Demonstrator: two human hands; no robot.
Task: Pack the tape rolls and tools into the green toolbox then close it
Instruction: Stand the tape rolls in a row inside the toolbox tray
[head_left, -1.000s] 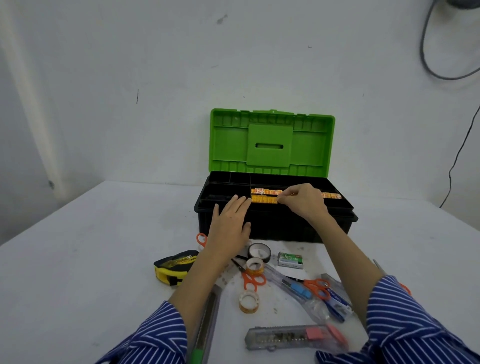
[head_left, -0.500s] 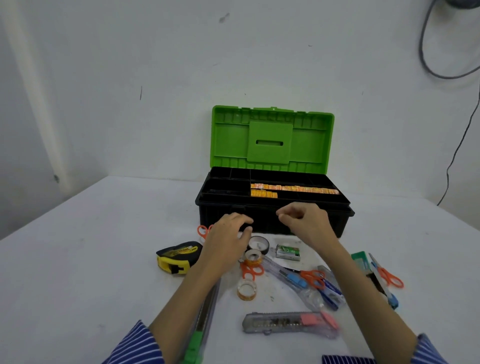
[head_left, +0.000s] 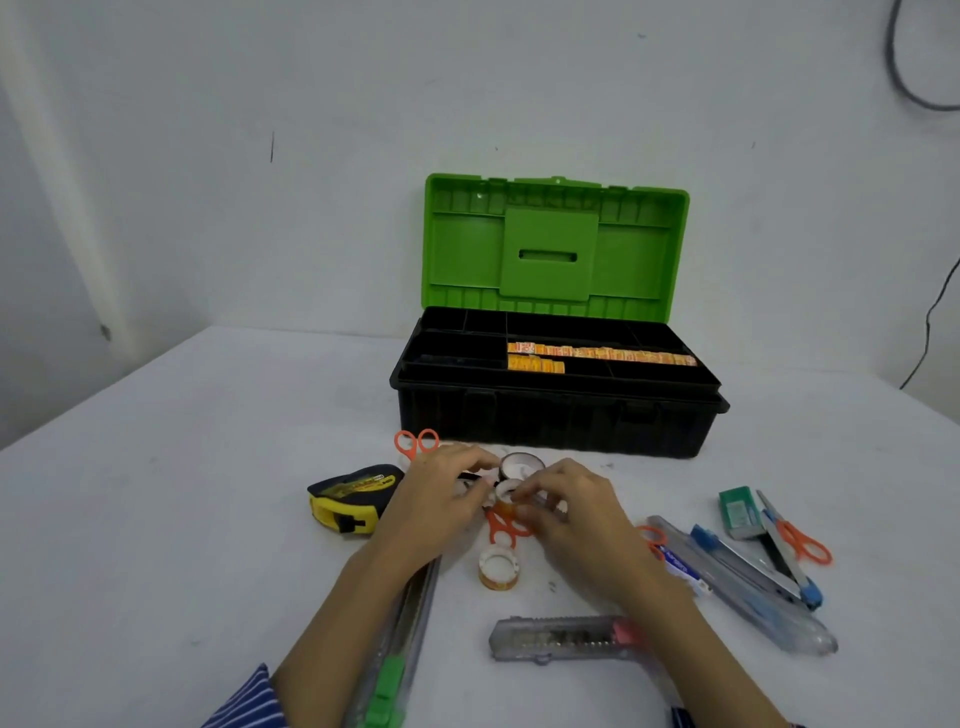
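We saw a glossy green plastic lid (head_left: 550, 244), a matt black plastic toolbox base (head_left: 545, 421), clear plastic cutters (head_left: 561, 638), a matt white surface (head_left: 182, 493).

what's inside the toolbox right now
In the open toolbox, the black top tray holds two rows of orange and yellow packets; the other compartments look dark and empty. Anything beneath the tray is hidden.

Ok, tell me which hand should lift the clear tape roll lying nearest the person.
Right, probably. The right hand lies closer to the clear tape roll; the left hand sits farther off, by the tape measure.
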